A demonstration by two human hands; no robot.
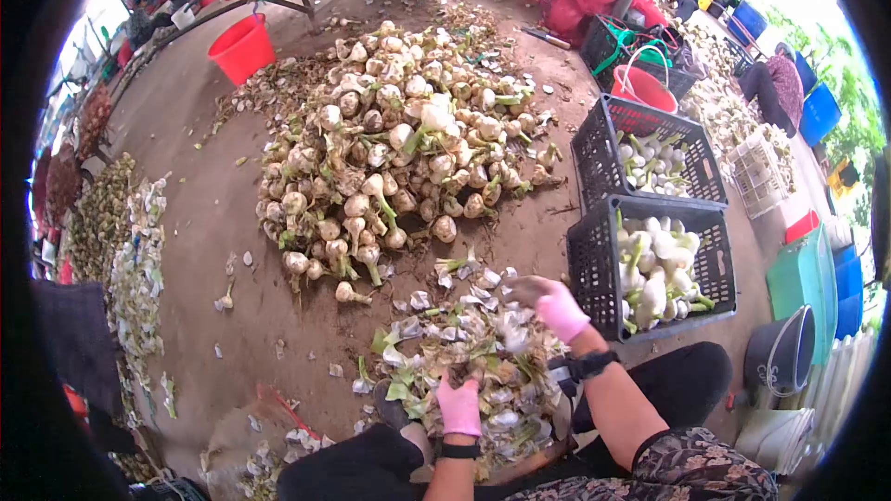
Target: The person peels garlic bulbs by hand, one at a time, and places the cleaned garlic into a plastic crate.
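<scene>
My left hand (459, 404), in a pink glove with dark finger ends, is low over a heap of peeled garlic skins (501, 380) between my legs. Its fingers are curled in, and whatever they hold is hidden. To the right and higher, my right hand (552, 306), gloved the same way, has its fingers stretched to the left, slightly blurred, beside the near black crate. A blurred whitish piece shows just below it, apart from the fingers. The near black crate (603, 301) contains cleaned white garlic bulbs (659, 264). Ahead lies a large pile of untrimmed garlic bulbs (399, 148).
Behind the near crate stands another black crate (583, 162) of garlic, with a red bucket (642, 88) beyond. Another red bucket (243, 48) is at the back left. A dark bucket (778, 353) stands at my right knee. Two other people sit at the far right.
</scene>
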